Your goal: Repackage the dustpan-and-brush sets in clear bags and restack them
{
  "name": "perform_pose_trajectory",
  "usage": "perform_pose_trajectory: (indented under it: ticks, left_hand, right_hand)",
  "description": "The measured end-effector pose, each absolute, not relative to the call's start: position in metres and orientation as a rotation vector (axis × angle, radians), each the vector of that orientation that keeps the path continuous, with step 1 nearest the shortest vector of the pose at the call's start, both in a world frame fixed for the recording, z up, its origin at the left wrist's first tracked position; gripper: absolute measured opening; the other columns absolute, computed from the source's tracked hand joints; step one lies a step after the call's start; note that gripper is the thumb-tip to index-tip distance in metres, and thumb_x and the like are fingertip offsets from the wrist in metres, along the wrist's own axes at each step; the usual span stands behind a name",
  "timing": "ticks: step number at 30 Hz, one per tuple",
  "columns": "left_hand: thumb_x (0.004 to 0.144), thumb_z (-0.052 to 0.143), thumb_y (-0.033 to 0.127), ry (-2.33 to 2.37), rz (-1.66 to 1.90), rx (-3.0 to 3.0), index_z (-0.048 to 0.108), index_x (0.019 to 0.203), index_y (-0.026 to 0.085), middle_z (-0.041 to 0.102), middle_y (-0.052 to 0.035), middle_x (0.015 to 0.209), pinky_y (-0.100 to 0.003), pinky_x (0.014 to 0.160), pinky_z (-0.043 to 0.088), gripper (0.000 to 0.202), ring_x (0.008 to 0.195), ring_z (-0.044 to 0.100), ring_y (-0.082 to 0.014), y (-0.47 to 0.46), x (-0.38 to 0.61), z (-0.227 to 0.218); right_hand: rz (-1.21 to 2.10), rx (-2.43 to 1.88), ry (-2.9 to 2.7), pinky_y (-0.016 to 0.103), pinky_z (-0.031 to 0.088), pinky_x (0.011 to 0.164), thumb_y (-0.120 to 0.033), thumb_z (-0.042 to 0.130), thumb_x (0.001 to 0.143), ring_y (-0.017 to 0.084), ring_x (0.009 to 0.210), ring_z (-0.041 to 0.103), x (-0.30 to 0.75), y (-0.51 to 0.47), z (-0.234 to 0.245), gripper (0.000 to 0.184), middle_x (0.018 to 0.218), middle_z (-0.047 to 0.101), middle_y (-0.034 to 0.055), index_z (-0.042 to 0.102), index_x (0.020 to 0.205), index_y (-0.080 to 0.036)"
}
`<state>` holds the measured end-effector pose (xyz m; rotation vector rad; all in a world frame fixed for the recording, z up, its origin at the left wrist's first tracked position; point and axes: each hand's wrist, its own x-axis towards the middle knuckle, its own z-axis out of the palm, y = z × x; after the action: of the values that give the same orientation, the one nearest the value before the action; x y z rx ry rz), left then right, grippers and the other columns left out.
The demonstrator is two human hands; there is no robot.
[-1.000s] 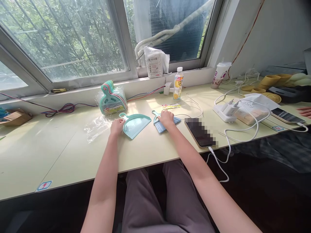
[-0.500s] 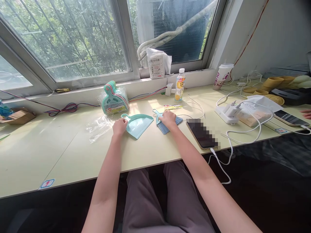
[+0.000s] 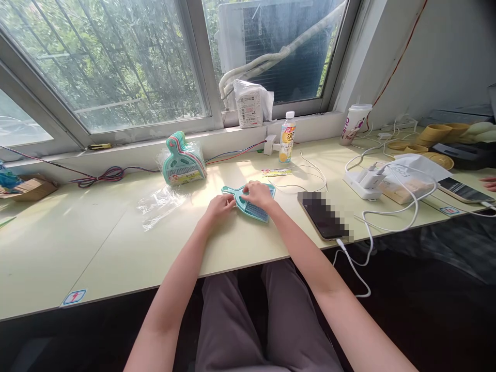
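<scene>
A small teal dustpan [image 3: 231, 192] lies on the pale table with a blue-bristled brush [image 3: 259, 212] set on top of it. My left hand [image 3: 219, 206] grips the dustpan's near left side by the handle, fingers closed on it. My right hand [image 3: 259, 193] rests curled over the brush and presses it into the pan. A wrapped stack of the same dustpan sets [image 3: 183, 164] stands by the window sill, behind and to the left. An empty clear plastic bag [image 3: 159, 203] lies to the left of my hands.
A phone [image 3: 322, 215] on a white cable lies to the right. A drink bottle [image 3: 287, 137], a label strip [image 3: 276, 172], a charger block [image 3: 364, 180], a cup [image 3: 353, 123] and yellow bowls [image 3: 434, 135] sit further back. Another person's fingers [image 3: 489, 182] show at the right edge.
The dustpan and brush lay apart, one under each hand. Both hands have come together and the brush now sits on the dustpan, a little right of where the pan was.
</scene>
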<state>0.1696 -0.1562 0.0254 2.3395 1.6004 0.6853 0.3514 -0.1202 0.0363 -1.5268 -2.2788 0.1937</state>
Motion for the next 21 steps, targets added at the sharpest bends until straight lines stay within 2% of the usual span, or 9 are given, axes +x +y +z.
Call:
perform_pose_trajectory:
  ticks: [3, 5, 8, 10, 12, 17, 21]
  left_hand:
    - [0.077, 0.048, 0.022, 1.587, 0.695, 2.439, 0.066, 0.073, 0.022, 0.065, -0.0036, 0.080, -0.030, 0.066, 0.040, 0.018, 0.071, 0.057, -0.0187, -0.156, 0.166, 0.026]
    - [0.076, 0.052, 0.021, 1.626, 0.747, 2.566, 0.067, 0.081, 0.022, 0.064, -0.0062, 0.090, -0.032, 0.072, 0.043, 0.015, 0.083, 0.057, -0.0215, -0.156, 0.162, 0.026]
    - [0.075, 0.060, 0.022, 1.690, 0.797, 2.775, 0.065, 0.100, 0.021, 0.059, -0.0108, 0.112, -0.039, 0.088, 0.042, 0.025, 0.104, 0.051, -0.0278, -0.154, 0.155, 0.026]
    - [0.076, 0.060, 0.018, 1.686, 0.751, 2.876, 0.063, 0.107, 0.021, 0.056, -0.0116, 0.120, -0.042, 0.094, 0.040, 0.031, 0.111, 0.048, -0.0289, -0.153, 0.151, 0.026]
    - [0.080, 0.054, 0.012, 1.643, 0.636, 2.938, 0.062, 0.107, 0.021, 0.058, -0.0113, 0.118, -0.039, 0.091, 0.042, 0.030, 0.110, 0.050, -0.0270, -0.151, 0.150, 0.025]
    - [0.087, 0.040, 0.006, 1.668, 0.366, 2.926, 0.065, 0.098, 0.019, 0.063, -0.0119, 0.097, -0.032, 0.069, 0.045, 0.030, 0.092, 0.059, -0.0235, -0.150, 0.154, 0.022]
    - [0.087, 0.042, 0.004, 1.689, 0.334, 2.899, 0.065, 0.099, 0.018, 0.065, -0.0110, 0.096, -0.028, 0.067, 0.046, 0.029, 0.088, 0.063, -0.0207, -0.152, 0.157, 0.021]
  right_hand:
    - [0.255, -1.506, -2.268, 0.028, 0.044, 0.079, -0.039, 0.063, 0.082, 0.021, 0.106, 0.058, 0.352, -0.119, 0.035, 0.019, 0.107, 0.067, 0.0031, 0.071, 0.092, -0.025]
    - [0.282, -1.485, -2.265, 0.027, 0.043, 0.078, -0.040, 0.064, 0.081, 0.020, 0.105, 0.059, 0.352, -0.119, 0.035, 0.019, 0.107, 0.067, 0.0016, 0.071, 0.091, -0.026]
    - [0.293, -1.445, -2.281, 0.025, 0.043, 0.078, -0.042, 0.064, 0.082, 0.019, 0.105, 0.060, 0.349, -0.120, 0.033, 0.020, 0.107, 0.067, 0.0011, 0.071, 0.092, -0.026]
    - [0.310, -1.412, -2.296, 0.025, 0.043, 0.079, -0.043, 0.065, 0.082, 0.018, 0.105, 0.060, 0.348, -0.121, 0.033, 0.020, 0.107, 0.067, 0.0011, 0.072, 0.092, -0.026]
    - [0.330, -1.370, -2.305, 0.024, 0.042, 0.079, -0.041, 0.066, 0.082, 0.018, 0.104, 0.060, 0.346, -0.121, 0.033, 0.020, 0.106, 0.068, 0.0012, 0.072, 0.092, -0.026]
    - [0.341, -1.352, -2.301, 0.024, 0.043, 0.078, -0.041, 0.065, 0.083, 0.018, 0.103, 0.061, 0.344, -0.121, 0.032, 0.020, 0.106, 0.068, 0.0014, 0.073, 0.092, -0.026]
    - [0.331, -1.370, -2.312, 0.025, 0.043, 0.079, -0.043, 0.065, 0.083, 0.019, 0.103, 0.061, 0.345, -0.120, 0.032, 0.020, 0.109, 0.068, -0.0001, 0.074, 0.092, -0.027]
